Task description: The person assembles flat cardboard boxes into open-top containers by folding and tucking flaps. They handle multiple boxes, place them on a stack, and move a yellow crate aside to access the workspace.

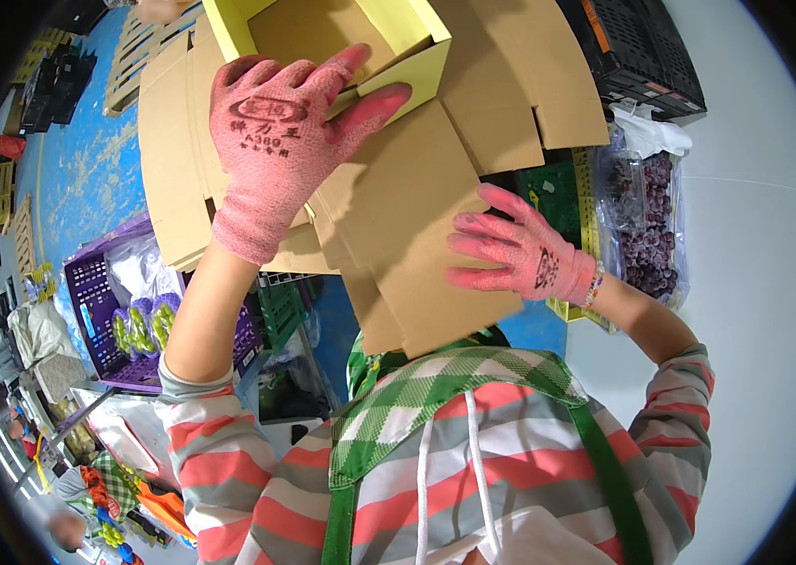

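My left hand (278, 134), in a pink knitted glove bearing print, is at the near side of a yellow cardboard box (412, 78). Its thumb lies along the outer face of the near wall and its index finger reaches over the inside, so the wall sits between them. The box is open at the top, with a plain brown inside. Below it lies a flat brown cardboard blank (405, 233) with flaps, reaching almost to my apron. My right hand (511, 247), gloved alike, hovers over or rests on the blank's right edge with fingers spread, holding nothing.
More flat cardboard (179, 141) spreads beneath. At left stands a purple crate (87, 318) with bagged green grapes (143, 326). On the right are bagged red grapes (652, 240) and a black folding crate (645, 49). Another person (98, 494) is at lower left.
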`<state>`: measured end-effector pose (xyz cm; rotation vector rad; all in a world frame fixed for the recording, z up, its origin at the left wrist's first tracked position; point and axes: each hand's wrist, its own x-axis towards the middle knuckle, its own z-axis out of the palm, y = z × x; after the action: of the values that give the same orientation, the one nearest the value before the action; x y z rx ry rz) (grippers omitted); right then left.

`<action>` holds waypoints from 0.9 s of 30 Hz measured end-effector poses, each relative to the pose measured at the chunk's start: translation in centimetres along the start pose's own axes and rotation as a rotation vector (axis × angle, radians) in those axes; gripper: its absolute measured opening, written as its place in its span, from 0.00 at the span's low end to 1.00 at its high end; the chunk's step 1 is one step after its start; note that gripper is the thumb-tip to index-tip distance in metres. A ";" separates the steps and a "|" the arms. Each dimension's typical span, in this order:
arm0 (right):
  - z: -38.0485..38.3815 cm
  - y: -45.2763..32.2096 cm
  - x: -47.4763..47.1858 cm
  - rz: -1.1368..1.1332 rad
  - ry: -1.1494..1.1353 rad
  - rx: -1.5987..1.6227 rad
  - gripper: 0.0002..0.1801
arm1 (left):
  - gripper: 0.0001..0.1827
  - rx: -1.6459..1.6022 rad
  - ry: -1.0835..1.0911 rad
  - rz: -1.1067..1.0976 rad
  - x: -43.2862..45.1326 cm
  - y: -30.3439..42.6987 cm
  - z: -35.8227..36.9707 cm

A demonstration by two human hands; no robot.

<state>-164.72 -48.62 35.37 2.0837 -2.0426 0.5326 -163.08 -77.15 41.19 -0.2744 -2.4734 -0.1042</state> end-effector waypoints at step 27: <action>-2.2 9.1 12.6 0.450 0.631 0.560 0.27 | 0.42 -0.715 0.613 -0.412 0.4 1.8 0.8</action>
<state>-174.05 -59.91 40.92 1.3391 -2.0775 1.7424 -163.43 -75.21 40.78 -0.0081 -1.7631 -1.0831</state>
